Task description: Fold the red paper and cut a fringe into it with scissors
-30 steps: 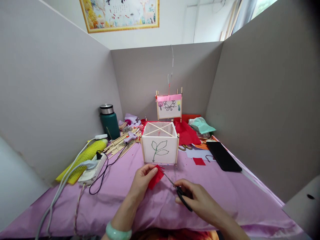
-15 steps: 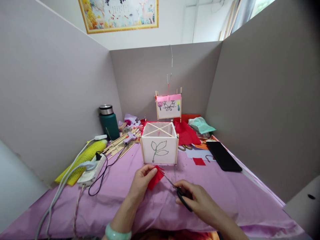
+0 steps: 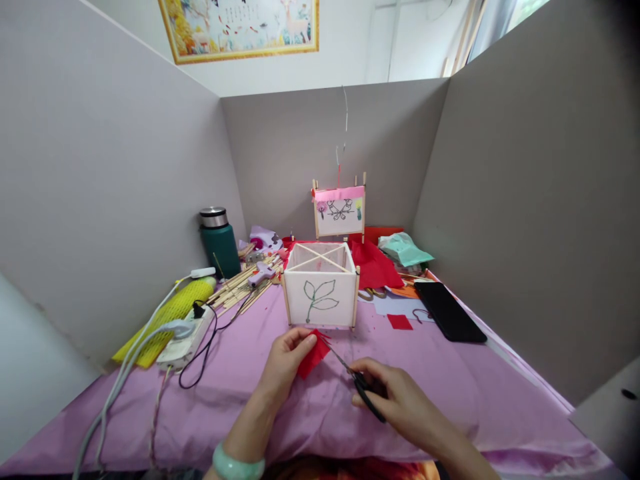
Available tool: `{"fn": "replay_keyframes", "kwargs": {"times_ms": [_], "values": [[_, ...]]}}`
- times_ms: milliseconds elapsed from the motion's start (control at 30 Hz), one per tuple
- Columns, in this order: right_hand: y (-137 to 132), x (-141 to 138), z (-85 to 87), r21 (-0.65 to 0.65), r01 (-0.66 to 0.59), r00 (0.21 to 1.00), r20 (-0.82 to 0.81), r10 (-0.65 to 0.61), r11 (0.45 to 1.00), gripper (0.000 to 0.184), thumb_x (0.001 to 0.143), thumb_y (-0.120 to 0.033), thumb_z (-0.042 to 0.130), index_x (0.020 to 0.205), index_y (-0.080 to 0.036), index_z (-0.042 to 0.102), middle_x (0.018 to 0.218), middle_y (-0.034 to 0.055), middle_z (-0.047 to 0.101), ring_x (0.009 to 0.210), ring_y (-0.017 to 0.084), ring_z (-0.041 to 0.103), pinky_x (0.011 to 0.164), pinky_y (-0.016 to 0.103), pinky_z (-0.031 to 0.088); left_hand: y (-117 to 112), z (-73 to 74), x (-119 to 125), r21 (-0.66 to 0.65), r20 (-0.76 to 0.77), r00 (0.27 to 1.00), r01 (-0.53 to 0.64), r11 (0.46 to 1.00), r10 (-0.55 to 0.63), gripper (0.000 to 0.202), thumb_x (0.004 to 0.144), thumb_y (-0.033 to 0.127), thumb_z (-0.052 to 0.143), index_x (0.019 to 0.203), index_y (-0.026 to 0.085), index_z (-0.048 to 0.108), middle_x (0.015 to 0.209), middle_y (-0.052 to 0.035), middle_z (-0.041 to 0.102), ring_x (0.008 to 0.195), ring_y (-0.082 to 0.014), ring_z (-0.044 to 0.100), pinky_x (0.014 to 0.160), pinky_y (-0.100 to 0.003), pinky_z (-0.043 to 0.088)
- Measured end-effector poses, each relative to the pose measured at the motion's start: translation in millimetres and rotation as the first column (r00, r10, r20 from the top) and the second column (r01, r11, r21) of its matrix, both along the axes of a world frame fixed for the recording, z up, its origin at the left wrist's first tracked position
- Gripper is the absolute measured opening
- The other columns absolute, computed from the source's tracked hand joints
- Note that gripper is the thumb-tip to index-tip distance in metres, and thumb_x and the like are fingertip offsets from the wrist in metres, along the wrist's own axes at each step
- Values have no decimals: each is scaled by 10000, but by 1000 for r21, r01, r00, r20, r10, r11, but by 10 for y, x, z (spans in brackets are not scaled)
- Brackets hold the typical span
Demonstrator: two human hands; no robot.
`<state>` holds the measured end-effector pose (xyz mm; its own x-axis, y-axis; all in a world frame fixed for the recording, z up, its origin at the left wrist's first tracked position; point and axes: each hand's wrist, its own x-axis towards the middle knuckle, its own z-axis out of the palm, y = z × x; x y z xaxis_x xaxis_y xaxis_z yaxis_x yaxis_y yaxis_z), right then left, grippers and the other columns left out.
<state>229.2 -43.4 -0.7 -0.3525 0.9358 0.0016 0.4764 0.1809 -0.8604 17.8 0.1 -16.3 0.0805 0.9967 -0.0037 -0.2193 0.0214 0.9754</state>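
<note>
My left hand pinches a small piece of red paper just above the purple cloth. A jade bangle sits on that wrist. My right hand grips black scissors, whose blades point up-left into the red paper. Right behind my hands stands a white paper lantern box with a wooden frame and a green leaf drawn on its front.
A second lantern with pink trim hangs at the back. At left lie a power strip with cables, a yellow mesh roll, wooden sticks and a green flask. Red paper and a black phone lie right. Grey partitions enclose the desk.
Almost nothing differs. My hands stay in place with the scissors at the red paper; the view has shifted very slightly.
</note>
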Motion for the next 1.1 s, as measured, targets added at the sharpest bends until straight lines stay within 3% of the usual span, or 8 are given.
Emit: {"fn": "replay_keyframes", "kwargs": {"times_ms": [1100], "values": [[22,-39,-31,44,11,1000,20,-12,999,213,758,-316,625,947,-221,643,661,-41,528,600,124,467,554,206,346,-24,46,20,5,-13,1000,-5,1000,5,304,696,400,731,770,120,638,605,-10,642,488,-83,496,481,-178,337]]}}
